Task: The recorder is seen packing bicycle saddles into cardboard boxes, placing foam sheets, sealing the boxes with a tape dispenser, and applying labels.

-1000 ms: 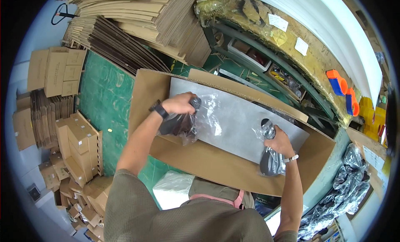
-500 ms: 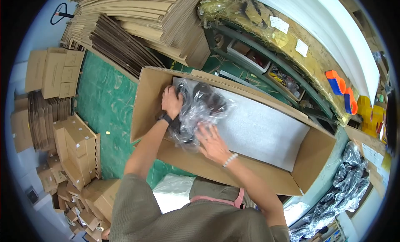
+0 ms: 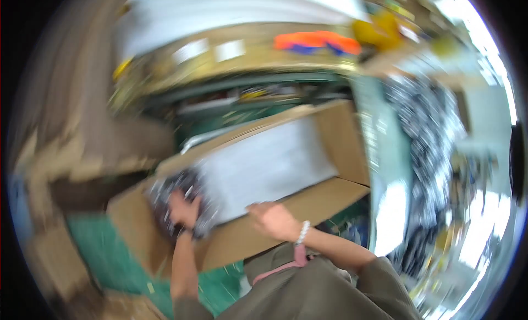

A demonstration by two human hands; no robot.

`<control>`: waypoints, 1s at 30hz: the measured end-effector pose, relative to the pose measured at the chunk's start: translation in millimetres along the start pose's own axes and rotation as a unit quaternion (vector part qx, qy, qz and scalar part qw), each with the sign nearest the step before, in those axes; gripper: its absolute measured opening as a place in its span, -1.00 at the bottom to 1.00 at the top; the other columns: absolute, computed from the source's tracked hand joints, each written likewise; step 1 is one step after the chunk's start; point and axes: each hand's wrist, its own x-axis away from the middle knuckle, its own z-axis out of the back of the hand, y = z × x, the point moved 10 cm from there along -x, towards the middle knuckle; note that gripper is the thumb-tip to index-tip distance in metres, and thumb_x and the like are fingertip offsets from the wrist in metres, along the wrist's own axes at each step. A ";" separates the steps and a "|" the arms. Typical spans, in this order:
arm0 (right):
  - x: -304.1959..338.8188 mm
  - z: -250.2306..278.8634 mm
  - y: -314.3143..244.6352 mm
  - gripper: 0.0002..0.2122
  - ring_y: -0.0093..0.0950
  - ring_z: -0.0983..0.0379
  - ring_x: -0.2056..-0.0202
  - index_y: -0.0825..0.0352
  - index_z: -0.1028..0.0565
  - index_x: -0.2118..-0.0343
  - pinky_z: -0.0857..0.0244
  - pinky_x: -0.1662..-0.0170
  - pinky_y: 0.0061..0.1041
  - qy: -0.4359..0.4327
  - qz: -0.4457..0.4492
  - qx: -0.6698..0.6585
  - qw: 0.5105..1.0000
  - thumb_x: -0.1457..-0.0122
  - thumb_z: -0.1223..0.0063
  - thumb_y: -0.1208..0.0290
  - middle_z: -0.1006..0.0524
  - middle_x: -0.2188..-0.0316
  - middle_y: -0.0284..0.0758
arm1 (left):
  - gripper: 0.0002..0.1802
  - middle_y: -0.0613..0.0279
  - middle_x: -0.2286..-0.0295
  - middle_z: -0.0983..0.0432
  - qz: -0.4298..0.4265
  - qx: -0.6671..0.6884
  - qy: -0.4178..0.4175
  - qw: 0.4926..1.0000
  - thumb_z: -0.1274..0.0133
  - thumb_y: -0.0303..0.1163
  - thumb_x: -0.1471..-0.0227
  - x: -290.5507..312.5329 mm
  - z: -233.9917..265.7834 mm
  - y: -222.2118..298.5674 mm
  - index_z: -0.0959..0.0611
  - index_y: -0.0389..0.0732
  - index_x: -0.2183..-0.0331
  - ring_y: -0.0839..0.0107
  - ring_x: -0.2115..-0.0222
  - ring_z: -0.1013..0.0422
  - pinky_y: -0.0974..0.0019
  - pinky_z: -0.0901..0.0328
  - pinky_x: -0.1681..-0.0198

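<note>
A long open cardboard box [image 3: 236, 243] lies slantwise before me, its floor covered with a flat white sheet [image 3: 264, 160]. At its left end sits a dark item wrapped in clear plastic [image 3: 206, 218]; what is inside cannot be made out. My left hand [image 3: 184, 210] rests on top of that bundle, fingers apart and pressed to the plastic. My right hand [image 3: 272, 220], with a beaded bracelet on its wrist, hovers by the box's near wall, apart from the bundle. Motion smears its fingers, and I see nothing held in it.
Beyond the box stands a workbench [image 3: 253, 50] with white sheet material and orange-and-blue objects [image 3: 316, 42] on it. Stacked cardboard [image 3: 77, 94] is at the left. Crumpled plastic bags [image 3: 432, 138] lie on the right. Green floor [image 3: 93, 243] shows at lower left.
My view has swung to the right. My right hand has come off the wrapped bundle and moved to the box's near side. The left hand stays on the bundle at the left end.
</note>
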 end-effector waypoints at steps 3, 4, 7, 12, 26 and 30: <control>37.1 47.9 3.9 -0.63 -0.17 -0.51 0.20 0.40 -0.43 0.04 -0.42 0.10 -0.24 0.146 0.039 -0.076 0.986 -0.13 -0.13 0.32 -0.54 0.20 -0.14 | -0.08 -0.16 -0.18 -0.22 0.024 -0.179 0.121 0.976 -0.16 0.17 0.05 21.7 12.4 -51.3 -0.36 -0.27 -0.18 -0.02 -0.18 -0.18 -0.04 -0.15 -0.22; 68.0 72.3 26.7 -0.69 -0.18 -0.51 0.22 0.39 -0.46 0.10 -0.43 0.13 -0.26 0.211 0.003 -0.103 0.972 -0.13 -0.15 0.37 -0.54 0.22 -0.16 | -0.24 -0.11 -0.15 -0.27 0.038 -0.140 0.040 0.989 -0.20 0.03 0.03 27.3 45.6 24.5 -0.46 -0.28 -0.08 -0.01 -0.15 -0.21 -0.03 -0.15 -0.20; 157.0 135.4 79.0 -0.76 -0.19 -0.51 0.26 0.35 -0.48 0.16 -0.43 0.19 -0.27 0.430 -0.063 -0.111 0.894 -0.11 -0.16 0.42 -0.54 0.29 -0.18 | -0.54 -0.08 0.05 -0.43 -0.129 0.043 0.138 0.981 -0.18 -0.28 -0.06 31.7 66.8 94.2 -0.53 -0.37 0.08 0.05 0.07 -0.39 0.08 -0.30 -0.03; 331.0 157.8 277.3 -0.83 -0.21 -0.53 0.32 0.36 -0.53 0.26 -0.43 0.23 -0.35 0.622 -0.298 -0.112 0.715 -0.06 -0.14 0.49 -0.55 0.37 -0.17 | -0.78 -0.02 0.27 -0.53 -0.353 0.241 0.015 0.904 -0.13 -0.50 -0.04 110.7 62.1 385.4 -0.58 -0.38 0.23 0.10 0.25 -0.46 0.20 -0.35 0.10; 684.8 191.1 856.2 -0.39 -0.19 -0.52 0.14 0.32 -0.45 -0.01 -0.33 -0.02 -0.01 0.685 -0.226 -0.689 0.066 -0.06 -0.24 -0.10 -0.56 0.09 -0.18 | -0.86 0.11 0.35 -0.59 -0.667 -0.022 -0.191 0.720 -0.22 -0.43 0.05 346.8 -129.0 852.2 -0.65 -0.22 0.36 0.08 0.31 -0.51 0.16 -0.41 0.22; 685.4 187.9 885.3 -0.59 -0.35 -0.56 0.18 0.27 -0.50 0.06 -0.47 0.18 -0.07 0.712 -0.088 -0.694 0.062 -0.13 -0.22 0.11 -0.58 0.16 -0.33 | -0.75 0.03 0.27 -0.58 -0.679 -0.007 -0.195 0.707 -0.23 -0.38 0.04 359.4 -182.5 978.8 -0.63 -0.27 0.28 0.03 0.20 -0.47 0.10 -0.36 0.10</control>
